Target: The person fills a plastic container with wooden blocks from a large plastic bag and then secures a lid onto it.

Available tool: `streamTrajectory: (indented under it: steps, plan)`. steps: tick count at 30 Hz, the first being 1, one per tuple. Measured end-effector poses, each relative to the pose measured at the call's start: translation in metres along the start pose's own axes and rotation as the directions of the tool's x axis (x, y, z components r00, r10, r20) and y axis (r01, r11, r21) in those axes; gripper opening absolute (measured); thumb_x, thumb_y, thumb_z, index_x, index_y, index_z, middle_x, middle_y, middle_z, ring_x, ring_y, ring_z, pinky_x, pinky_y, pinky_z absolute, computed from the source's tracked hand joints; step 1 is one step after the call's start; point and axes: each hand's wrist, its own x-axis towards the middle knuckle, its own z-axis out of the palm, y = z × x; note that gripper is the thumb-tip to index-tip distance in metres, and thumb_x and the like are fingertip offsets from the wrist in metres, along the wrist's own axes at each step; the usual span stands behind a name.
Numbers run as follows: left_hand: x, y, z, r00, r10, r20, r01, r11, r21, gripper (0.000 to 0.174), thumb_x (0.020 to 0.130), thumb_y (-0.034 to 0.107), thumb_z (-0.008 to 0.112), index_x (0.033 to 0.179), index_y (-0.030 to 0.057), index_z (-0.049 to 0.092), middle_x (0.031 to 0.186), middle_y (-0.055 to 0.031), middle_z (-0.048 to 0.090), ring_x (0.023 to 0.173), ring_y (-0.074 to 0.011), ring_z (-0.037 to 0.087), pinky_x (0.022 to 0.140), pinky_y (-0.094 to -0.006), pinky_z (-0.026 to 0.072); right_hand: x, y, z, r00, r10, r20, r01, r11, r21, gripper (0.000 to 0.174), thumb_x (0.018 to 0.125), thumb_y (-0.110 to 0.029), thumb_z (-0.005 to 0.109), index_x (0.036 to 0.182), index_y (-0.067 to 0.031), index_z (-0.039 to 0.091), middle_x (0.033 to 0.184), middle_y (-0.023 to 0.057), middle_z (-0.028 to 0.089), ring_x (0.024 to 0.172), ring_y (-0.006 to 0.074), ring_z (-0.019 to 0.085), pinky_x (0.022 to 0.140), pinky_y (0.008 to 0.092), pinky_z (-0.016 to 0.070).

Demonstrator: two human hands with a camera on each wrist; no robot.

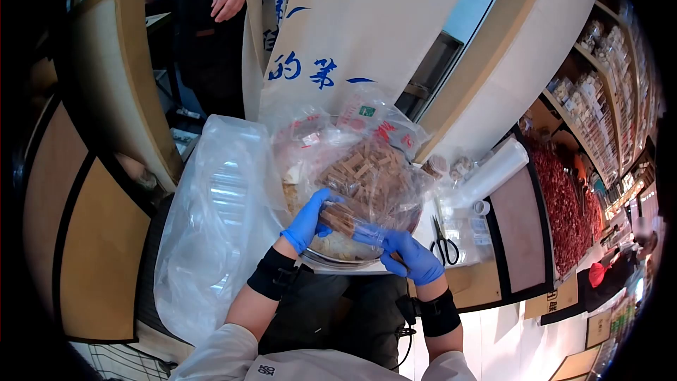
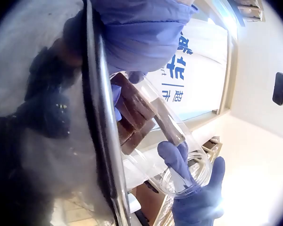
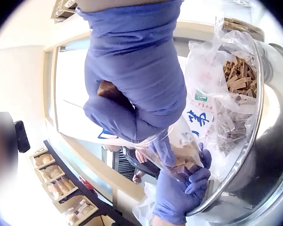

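Observation:
My gloved left hand [image 1: 307, 222] grips a clear plastic jar [image 1: 368, 234] lying on its side over the near rim of a large metal basin [image 1: 337, 264]. Brown rectangular sticks [image 2: 134, 106] lie inside the jar. At its open mouth is my gloved right hand [image 1: 415, 257], with extended fingers [image 2: 174, 157] reaching inside. A brown piece [image 3: 108, 89] shows in the curl of the right hand's other fingers. In the basin, a pile of brown sticks [image 1: 363, 173] sits in a clear printed plastic bag [image 1: 384, 127].
Left of the basin lies a big clear plastic bag [image 1: 218, 212] with stacked contents. Black-handled scissors [image 1: 444, 243], a plastic roll [image 1: 493, 169] and small clear containers [image 1: 472, 229] are on the right. Behind hangs a white printed cloth [image 1: 338, 35]; another person [image 1: 208, 35] stands at the back left.

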Motion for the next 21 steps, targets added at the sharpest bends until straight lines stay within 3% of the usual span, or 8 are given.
streamTrajectory:
  steps: [2,6,8,9,11,15,17,21]
  plan:
    - [0.002,-0.002,-0.006,0.996,-0.011,0.089,0.009,1.0,0.018,0.049,0.091,0.056,0.041,0.106,0.0156,0.063,0.079,0.0016,0.06,0.06,-0.0086,0.05,0.052,-0.0226,0.0339,-0.004,0.009,0.0,1.0,0.015,-0.02,-0.011,0.978,0.211,0.075,0.095,-0.062,0.031,0.139,-0.0019,0.039,0.102,0.0088,0.067,0.041,0.003,0.028,0.04,0.0179,0.0229]
    - [-0.002,0.002,-0.003,0.998,-0.037,0.052,0.031,0.994,0.107,0.049,0.09,0.055,0.041,0.109,0.0151,0.063,0.084,0.0003,0.062,0.063,-0.0088,0.053,0.053,-0.0232,0.0357,-0.004,0.05,-0.023,0.99,-0.067,0.123,0.02,0.936,0.351,0.076,0.094,-0.063,0.031,0.14,-0.0028,0.04,0.099,0.0068,0.068,0.041,0.004,0.028,0.04,0.0188,0.0226]
    - [0.005,-0.005,-0.009,0.985,-0.083,0.149,0.062,0.988,0.139,0.049,0.091,0.054,0.041,0.11,0.0152,0.063,0.089,-0.0005,0.064,0.068,-0.0094,0.057,0.056,-0.0234,0.0379,0.001,0.037,-0.016,0.984,0.001,0.178,-0.028,0.988,0.151,0.078,0.093,-0.064,0.033,0.142,-0.0046,0.037,0.101,0.0044,0.068,0.041,0.0055,0.03,0.04,0.0196,0.0253]
    - [0.004,-0.005,-0.006,0.985,-0.081,0.15,0.061,0.989,0.137,0.049,0.091,0.054,0.041,0.11,0.0152,0.063,0.089,-0.0005,0.064,0.068,-0.0094,0.057,0.056,-0.0234,0.0379,0.003,0.027,-0.01,0.984,0.002,0.177,-0.028,0.988,0.149,0.078,0.093,-0.064,0.033,0.142,-0.0046,0.037,0.101,0.0044,0.068,0.041,0.0055,0.03,0.04,0.0196,0.0253]
    - [0.002,-0.003,0.001,0.996,-0.054,0.068,0.053,0.998,0.026,0.047,0.094,0.051,0.041,0.105,0.011,0.063,0.066,0.0007,0.055,0.05,-0.0072,0.044,0.045,-0.0226,0.0294,0.003,0.009,0.002,0.981,0.019,0.194,-0.011,0.999,-0.04,0.081,0.091,-0.066,0.035,0.145,-0.0051,0.032,0.108,0.0022,0.066,0.042,0.0065,0.034,0.04,0.0203,0.0287]
    - [0.0,-0.002,0.0,0.994,-0.05,0.094,0.044,0.997,0.069,0.047,0.094,0.05,0.039,0.106,0.0114,0.063,0.065,0.0012,0.054,0.049,-0.0068,0.043,0.044,-0.0224,0.0294,-0.001,0.005,0.004,0.978,0.053,0.202,-0.049,0.999,-0.024,0.08,0.091,-0.065,0.038,0.148,-0.0095,0.027,0.12,0.0007,0.061,0.044,0.0069,0.037,0.041,0.0201,0.0319]
    - [-0.004,0.001,-0.001,0.982,-0.057,0.178,0.015,0.973,0.228,0.048,0.094,0.048,0.037,0.118,0.0133,0.061,0.083,-0.001,0.063,0.064,-0.0072,0.053,0.054,-0.022,0.035,-0.004,-0.008,0.013,0.975,0.181,0.126,-0.162,0.976,-0.147,0.072,0.093,-0.055,0.046,0.149,-0.0146,0.026,0.124,-0.0003,0.057,0.045,0.0064,0.037,0.042,0.0201,0.0328]
    - [-0.003,0.0,-0.002,0.964,-0.061,0.257,-0.006,0.968,0.252,0.047,0.095,0.045,0.034,0.118,0.0138,0.061,0.077,-0.0004,0.06,0.057,-0.0068,0.046,0.051,-0.0213,0.0321,-0.004,0.004,0.005,0.964,0.223,0.145,-0.199,0.966,-0.167,0.067,0.093,-0.043,0.055,0.149,-0.0185,0.026,0.11,-0.0024,0.062,0.045,0.0061,0.038,0.043,0.02,0.0339]
